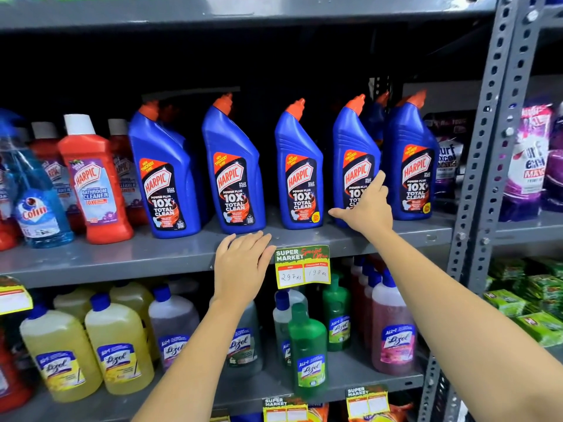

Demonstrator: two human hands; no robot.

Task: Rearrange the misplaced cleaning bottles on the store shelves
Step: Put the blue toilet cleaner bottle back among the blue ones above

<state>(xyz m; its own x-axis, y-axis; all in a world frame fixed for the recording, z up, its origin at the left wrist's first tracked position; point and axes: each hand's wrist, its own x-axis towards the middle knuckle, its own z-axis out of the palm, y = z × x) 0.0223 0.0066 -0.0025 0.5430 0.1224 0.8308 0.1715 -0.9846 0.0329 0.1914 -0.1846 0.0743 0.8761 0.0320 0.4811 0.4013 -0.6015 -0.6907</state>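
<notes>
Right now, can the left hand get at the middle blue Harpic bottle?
Probably yes. The left hand lies open on the shelf edge, just below and left of that bottle. Nothing stands between them, and there are gaps on both sides of the bottle.

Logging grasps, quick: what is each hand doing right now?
Left hand: open, palm flat on the shelf edge, holding nothing.
Right hand: open, fingers spread against a blue Harpic bottle, not gripping it.
</notes>
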